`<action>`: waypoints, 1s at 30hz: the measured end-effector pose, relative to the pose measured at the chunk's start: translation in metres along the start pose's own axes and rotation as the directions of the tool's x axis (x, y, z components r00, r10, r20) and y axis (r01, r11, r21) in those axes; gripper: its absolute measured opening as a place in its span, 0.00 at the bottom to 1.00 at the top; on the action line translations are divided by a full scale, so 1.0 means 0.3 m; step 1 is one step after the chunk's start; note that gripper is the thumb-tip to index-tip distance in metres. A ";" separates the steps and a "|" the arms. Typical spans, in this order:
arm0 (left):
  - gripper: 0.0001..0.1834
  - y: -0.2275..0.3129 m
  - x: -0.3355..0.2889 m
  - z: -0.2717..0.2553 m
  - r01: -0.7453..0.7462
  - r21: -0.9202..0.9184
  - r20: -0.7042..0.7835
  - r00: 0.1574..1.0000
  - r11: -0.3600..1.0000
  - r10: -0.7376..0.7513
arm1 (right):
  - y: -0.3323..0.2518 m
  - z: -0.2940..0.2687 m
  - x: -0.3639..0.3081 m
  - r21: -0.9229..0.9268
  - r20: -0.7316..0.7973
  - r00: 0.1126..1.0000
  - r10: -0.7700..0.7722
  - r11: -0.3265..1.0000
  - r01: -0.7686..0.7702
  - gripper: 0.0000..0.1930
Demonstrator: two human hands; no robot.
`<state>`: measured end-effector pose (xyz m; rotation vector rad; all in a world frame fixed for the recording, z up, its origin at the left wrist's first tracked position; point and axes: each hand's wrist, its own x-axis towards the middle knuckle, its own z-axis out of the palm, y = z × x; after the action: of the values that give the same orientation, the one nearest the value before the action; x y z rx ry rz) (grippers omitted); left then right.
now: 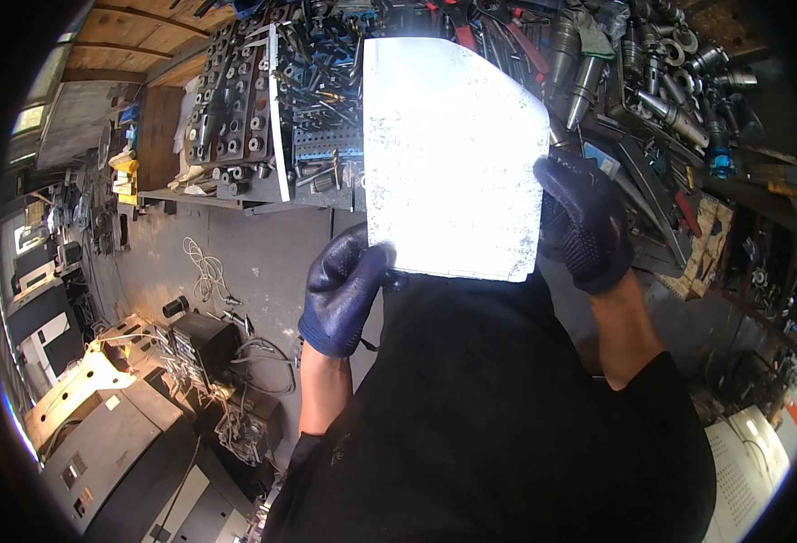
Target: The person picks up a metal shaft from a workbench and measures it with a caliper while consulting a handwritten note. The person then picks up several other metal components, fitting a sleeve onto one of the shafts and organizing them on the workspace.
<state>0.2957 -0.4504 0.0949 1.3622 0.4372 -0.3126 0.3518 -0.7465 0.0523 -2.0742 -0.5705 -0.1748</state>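
Observation:
I hold a flat metal plate (453,154), bright with glare, up in front of me with both hands. One top corner of it is cut off at an angle. My left hand (342,288), in a dark blue glove, grips the plate's lower left corner. My right hand (584,222), gloved the same, holds the right edge near the bottom. My dark top fills the lower middle of the view.
Behind the plate stands a workbench (236,195) with racks of tool holders (236,109) and, to the right, a heap of metal cutters and collets (661,72). Left below, on the concrete floor, lie cables (204,271), a black box (204,339) and grey machine housings (118,443).

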 end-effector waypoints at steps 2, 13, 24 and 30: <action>0.15 0.001 0.001 -0.003 -0.003 0.002 0.007 1.000 1.000 0.003 | 0.001 -0.003 0.004 -0.029 0.007 1.000 -0.028 0.999 0.028 0.26; 0.16 -0.001 0.001 -0.005 -0.005 -0.012 0.015 1.000 1.000 0.005 | 0.035 0.022 -0.019 0.241 -0.016 1.000 0.025 0.970 -0.021 0.17; 0.13 0.001 -0.007 -0.010 0.006 -0.028 0.032 0.999 1.000 -0.005 | -0.003 0.039 -0.015 0.488 -0.027 0.970 0.242 0.850 -0.199 0.18; 0.13 -0.005 -0.008 -0.012 -0.002 -0.034 0.030 1.000 0.999 0.003 | -0.036 0.023 -0.006 0.407 -0.020 0.968 0.250 0.887 -0.220 0.19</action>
<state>0.2926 -0.4470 0.0942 1.3229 0.4135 -0.3217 0.3447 -0.7366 0.0563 -1.7073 -0.2760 0.0119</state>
